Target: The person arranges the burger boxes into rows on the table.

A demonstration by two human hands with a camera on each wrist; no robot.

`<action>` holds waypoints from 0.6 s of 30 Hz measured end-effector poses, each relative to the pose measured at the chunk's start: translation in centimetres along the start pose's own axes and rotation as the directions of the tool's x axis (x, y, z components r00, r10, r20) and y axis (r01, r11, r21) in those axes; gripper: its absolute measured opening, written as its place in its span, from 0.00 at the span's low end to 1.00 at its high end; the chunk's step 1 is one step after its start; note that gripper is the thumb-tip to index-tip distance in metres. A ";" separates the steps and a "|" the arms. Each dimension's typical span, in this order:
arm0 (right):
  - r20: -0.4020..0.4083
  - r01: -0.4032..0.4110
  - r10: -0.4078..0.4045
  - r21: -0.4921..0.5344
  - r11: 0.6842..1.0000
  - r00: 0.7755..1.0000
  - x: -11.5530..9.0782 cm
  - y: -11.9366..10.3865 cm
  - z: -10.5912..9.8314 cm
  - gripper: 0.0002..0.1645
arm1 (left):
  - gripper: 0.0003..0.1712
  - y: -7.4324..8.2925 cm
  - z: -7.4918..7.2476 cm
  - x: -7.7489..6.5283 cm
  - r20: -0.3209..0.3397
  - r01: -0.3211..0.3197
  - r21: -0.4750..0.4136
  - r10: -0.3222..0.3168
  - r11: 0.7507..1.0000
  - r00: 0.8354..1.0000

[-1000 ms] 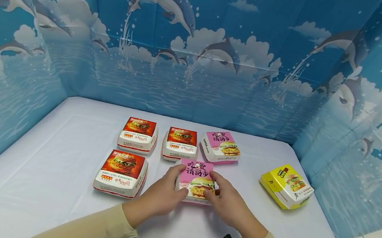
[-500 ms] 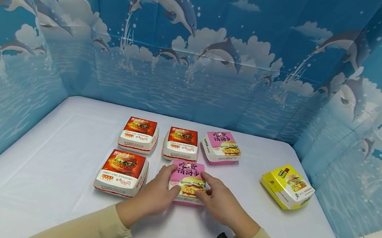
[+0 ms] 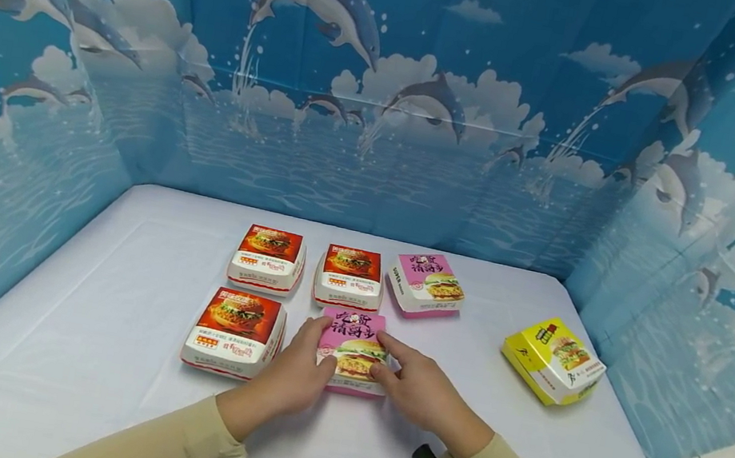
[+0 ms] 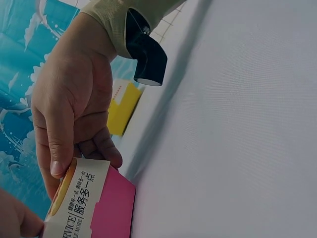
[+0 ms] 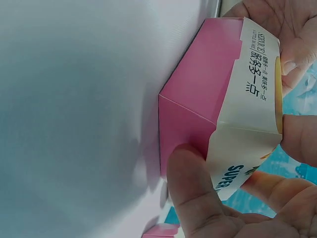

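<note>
Both hands hold a pink and white burger box (image 3: 353, 348) low at the table's front middle, its printed lid facing up. The left hand (image 3: 294, 367) grips its left side, thumb on the lid and fingers down the side wall. On the opposite side, the right hand (image 3: 424, 388) grips with its thumb on the lid's edge. In the left wrist view the right hand (image 4: 74, 94) shows behind the box's pink front (image 4: 113, 201). Fingers of the left hand (image 5: 193, 193) press the box's pink lower wall in the right wrist view. A red burger box (image 3: 236, 333) sits just left.
Behind stand two more red burger boxes (image 3: 268, 257) and another pink burger box (image 3: 427, 284), slightly turned. A yellow burger box (image 3: 553, 360) lies angled at the right. White cloth covers the table (image 3: 64, 340); a dolphin-print curtain (image 3: 378, 166) encloses its back and sides.
Both hands have slid the pink burger box to the left and slightly toward the person, below the middle red box. The other boxes stay in place.
</note>
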State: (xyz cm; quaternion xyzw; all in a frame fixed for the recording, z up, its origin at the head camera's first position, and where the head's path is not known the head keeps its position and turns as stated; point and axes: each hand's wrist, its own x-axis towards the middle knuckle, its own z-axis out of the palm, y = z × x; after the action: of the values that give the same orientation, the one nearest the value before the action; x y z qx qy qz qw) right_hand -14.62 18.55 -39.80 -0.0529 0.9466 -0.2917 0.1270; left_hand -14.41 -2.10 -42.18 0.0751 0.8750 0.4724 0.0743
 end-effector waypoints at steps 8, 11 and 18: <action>0.005 -0.009 0.009 -0.002 1.000 1.000 0.2 -0.3 0.2 0.40 | 0.37 -0.4 -0.1 -0.1 -0.012 -0.033 -0.010 0.033 0.999 0.999; 0.015 -0.015 0.015 -0.001 1.000 1.000 0.3 -0.3 0.2 0.43 | 0.37 -0.5 -0.1 0.0 -0.014 -0.036 -0.002 0.036 0.999 0.999; 0.030 -0.011 0.012 -0.019 1.000 0.999 0.4 -0.3 0.3 0.44 | 0.37 -0.5 -0.1 0.0 -0.015 -0.016 0.025 0.017 1.000 1.000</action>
State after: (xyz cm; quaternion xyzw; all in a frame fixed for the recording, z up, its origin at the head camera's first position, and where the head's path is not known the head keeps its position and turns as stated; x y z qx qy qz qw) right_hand -14.91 18.03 -39.97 -0.0531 0.9476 -0.2811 0.1424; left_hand -14.43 -2.49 -42.57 0.0797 0.8806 0.4628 0.0628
